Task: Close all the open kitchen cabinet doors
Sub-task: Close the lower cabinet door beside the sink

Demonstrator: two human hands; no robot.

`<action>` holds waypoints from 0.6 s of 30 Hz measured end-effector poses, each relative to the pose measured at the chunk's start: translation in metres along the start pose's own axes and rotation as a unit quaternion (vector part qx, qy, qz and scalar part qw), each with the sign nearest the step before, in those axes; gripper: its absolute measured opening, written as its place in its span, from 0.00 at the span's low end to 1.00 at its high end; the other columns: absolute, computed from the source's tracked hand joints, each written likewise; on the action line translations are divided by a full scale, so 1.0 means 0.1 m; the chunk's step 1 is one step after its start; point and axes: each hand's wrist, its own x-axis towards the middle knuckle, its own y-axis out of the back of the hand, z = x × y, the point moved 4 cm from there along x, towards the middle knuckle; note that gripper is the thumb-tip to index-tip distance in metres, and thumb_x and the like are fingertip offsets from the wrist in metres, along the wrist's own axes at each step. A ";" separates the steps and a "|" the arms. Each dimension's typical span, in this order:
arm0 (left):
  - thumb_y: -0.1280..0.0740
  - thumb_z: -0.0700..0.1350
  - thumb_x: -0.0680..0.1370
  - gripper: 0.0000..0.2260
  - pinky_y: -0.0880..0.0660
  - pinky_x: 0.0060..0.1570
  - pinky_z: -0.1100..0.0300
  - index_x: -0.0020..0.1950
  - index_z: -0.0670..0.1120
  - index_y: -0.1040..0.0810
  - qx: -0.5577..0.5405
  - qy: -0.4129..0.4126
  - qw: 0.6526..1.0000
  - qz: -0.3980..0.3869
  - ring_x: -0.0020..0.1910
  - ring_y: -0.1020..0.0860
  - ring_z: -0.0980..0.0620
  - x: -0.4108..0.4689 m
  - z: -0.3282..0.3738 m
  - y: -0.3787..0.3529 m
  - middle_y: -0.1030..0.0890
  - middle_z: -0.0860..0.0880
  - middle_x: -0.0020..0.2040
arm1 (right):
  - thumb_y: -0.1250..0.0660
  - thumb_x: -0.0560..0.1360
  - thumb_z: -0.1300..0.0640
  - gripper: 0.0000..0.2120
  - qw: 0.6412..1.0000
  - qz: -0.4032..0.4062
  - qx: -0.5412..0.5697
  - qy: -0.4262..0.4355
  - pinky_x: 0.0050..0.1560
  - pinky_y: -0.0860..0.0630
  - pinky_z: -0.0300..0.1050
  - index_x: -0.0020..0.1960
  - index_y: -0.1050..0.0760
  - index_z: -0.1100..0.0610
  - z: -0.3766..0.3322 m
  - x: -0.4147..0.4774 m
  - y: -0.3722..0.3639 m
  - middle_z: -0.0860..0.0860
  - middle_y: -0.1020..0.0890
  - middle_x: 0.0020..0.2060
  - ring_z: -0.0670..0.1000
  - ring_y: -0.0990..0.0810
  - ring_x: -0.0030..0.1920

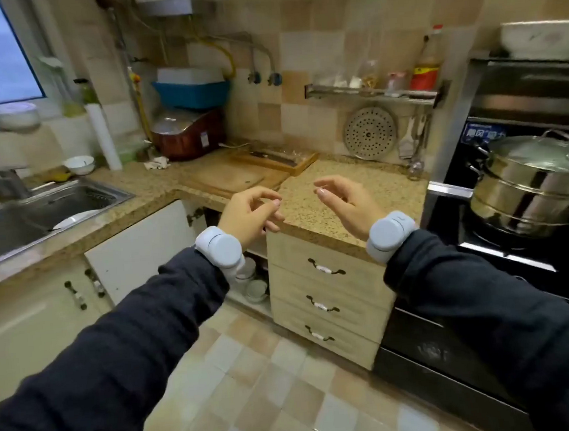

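A white cabinet door (141,246) under the corner of the counter stands swung open, its inner face toward me. Behind it the cabinet opening (252,280) shows stacked bowls and jars on a low shelf. My left hand (250,215) floats in front of that opening at counter height, fingers loosely curled and holding nothing. My right hand (347,199) hovers over the speckled countertop (353,188), fingers apart and empty. Neither hand touches the door. Both wrists wear pale grey bands.
Closed cream doors (35,326) sit under the sink (29,220) at left. A three-drawer unit (324,297) stands right of the opening. A cutting board (235,178), rice cooker (188,134) and a steel steamer pot (531,187) on the black stove are nearby. Tiled floor lies below.
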 end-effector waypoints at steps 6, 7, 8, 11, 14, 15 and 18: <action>0.39 0.40 0.79 0.05 0.30 0.26 0.70 0.48 0.48 0.24 -0.018 0.029 0.999 0.038 0.22 0.24 0.63 0.16 -0.36 0.40 0.20 0.49 0.34 | 0.40 0.80 0.54 0.16 0.999 -0.039 -0.015 0.005 0.59 0.25 0.48 0.65 0.27 0.59 0.00 0.41 -0.54 0.55 0.21 0.60 0.53 0.22 0.59; 0.39 0.40 0.79 0.05 0.31 0.26 0.70 0.48 0.48 0.24 -0.020 0.033 0.998 0.043 0.22 0.24 0.63 0.20 -0.43 0.48 0.20 0.49 0.34 | 0.40 0.79 0.55 0.16 0.999 -0.046 -0.013 0.008 0.59 0.26 0.47 0.65 0.27 0.59 0.02 0.51 -0.64 0.55 0.21 0.60 0.54 0.22 0.59; 0.39 0.40 0.79 0.05 0.31 0.25 0.70 0.47 0.48 0.24 -0.019 0.036 0.998 0.047 0.22 0.24 0.63 0.25 -0.49 0.54 0.20 0.49 0.34 | 0.40 0.79 0.55 0.16 0.998 -0.052 -0.015 0.014 0.58 0.26 0.46 0.65 0.27 0.60 0.04 0.61 -0.72 0.55 0.21 0.60 0.54 0.22 0.59; 0.38 0.41 0.79 0.08 0.31 0.24 0.71 0.44 0.52 0.24 -0.012 0.051 0.997 0.062 0.22 0.23 0.63 0.46 -0.70 0.72 0.20 0.49 0.34 | 0.40 0.80 0.55 0.16 0.998 -0.065 -0.020 0.018 0.55 0.28 0.41 0.65 0.27 0.59 0.13 0.93 -0.98 0.54 0.21 0.60 0.52 0.23 0.59; 0.39 0.41 0.79 0.05 0.30 0.23 0.72 0.48 0.47 0.23 -0.009 0.073 0.994 0.075 0.21 0.24 0.63 0.72 -0.92 0.87 0.20 0.47 0.35 | 0.40 0.79 0.56 0.15 0.997 -0.078 -0.004 0.024 0.56 0.28 0.42 0.64 0.27 0.59 0.24 1.28 -1.21 0.54 0.21 0.59 0.53 0.22 0.59; 0.39 0.40 0.79 0.05 0.31 0.23 0.73 0.50 0.45 0.24 -0.005 0.079 0.994 0.079 0.21 0.24 0.63 0.81 -0.99 0.91 0.20 0.47 0.35 | 0.40 0.79 0.56 0.15 0.996 -0.083 -0.001 0.025 0.56 0.28 0.42 0.64 0.27 0.59 0.29 1.40 -1.29 0.54 0.20 0.59 0.52 0.23 0.59; 0.39 0.39 0.79 0.05 0.32 0.22 0.74 0.53 0.43 0.24 0.006 0.088 0.992 0.091 0.20 0.25 0.63 1.17 -1.19 1.03 0.21 0.46 0.35 | 0.39 0.79 0.55 0.15 0.995 -0.093 0.005 0.040 0.57 0.26 0.42 0.64 0.26 0.59 0.42 1.82 -1.50 0.54 0.20 0.58 0.51 0.22 0.58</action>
